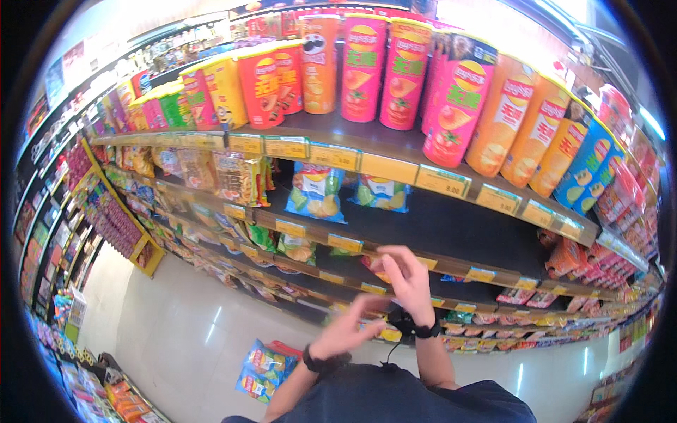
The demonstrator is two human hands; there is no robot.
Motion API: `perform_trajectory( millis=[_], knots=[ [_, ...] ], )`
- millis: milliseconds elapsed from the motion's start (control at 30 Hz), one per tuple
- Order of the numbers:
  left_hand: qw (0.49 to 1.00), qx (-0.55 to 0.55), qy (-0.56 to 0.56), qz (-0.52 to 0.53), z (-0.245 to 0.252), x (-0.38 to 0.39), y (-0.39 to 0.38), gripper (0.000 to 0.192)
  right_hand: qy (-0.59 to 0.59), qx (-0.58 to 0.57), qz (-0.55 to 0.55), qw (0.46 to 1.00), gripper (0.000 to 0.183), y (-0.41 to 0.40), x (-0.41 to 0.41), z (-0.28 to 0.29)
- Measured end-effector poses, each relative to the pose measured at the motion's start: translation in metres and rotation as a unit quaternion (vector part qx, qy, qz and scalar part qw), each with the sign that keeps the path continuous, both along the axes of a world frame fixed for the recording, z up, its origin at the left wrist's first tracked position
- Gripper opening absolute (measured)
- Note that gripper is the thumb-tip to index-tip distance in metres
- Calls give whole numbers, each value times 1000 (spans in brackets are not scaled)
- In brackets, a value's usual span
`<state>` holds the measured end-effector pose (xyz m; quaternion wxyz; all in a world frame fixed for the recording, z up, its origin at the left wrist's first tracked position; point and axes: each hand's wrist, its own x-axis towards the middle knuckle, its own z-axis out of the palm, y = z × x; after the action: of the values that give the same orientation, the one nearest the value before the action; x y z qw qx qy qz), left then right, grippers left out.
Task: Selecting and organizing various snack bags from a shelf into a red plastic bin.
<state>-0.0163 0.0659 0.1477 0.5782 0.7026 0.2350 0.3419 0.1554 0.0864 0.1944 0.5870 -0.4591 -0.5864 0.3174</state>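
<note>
My left hand (349,328) is blurred, its thumb and fingers spread, with nothing seen in it. Higher and to the right, my right hand (410,283) has bent fingers and a gap beside the thumb. It holds nothing that I can see. Just behind its fingertips, a red and yellow packet (372,268) shows at a lower shelf; whether they touch is unclear. Two blue Lay's chip bags, one at the front (316,191) and another further right (382,190), stand on the shelf above the hands. More blue chip bags (263,370) lie low beside my left forearm.
Lay's canisters (404,74) and an orange Pringles can (319,63) line the top shelf (338,127) above price tags. Biscuit packets (240,177) fill the shelf's left part. A yellow-framed hanging display (113,211) closes the left end. Pale floor (180,317) lies below.
</note>
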Motion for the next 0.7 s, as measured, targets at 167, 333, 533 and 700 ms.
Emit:
perform_trajectory(
  millis=[167, 333, 533, 700],
  knots=[
    [983, 104, -38, 150, 29, 22, 88, 38, -182, 39, -123, 975, 55, 41, 47, -2],
    [958, 179, -7, 223, 24, 65, 184, 49, -239, 74, -188, 950, 71, 115, 80, -9],
    [938, 232, -41, 255, 21, 108, 209, 60, -285, 38, -132, 949, 80, 140, 104, -6],
    [941, 202, -80, 259, 9, 107, 236, 61, -216, -96, -69, 969, 88, 151, 94, 1]
  ],
)
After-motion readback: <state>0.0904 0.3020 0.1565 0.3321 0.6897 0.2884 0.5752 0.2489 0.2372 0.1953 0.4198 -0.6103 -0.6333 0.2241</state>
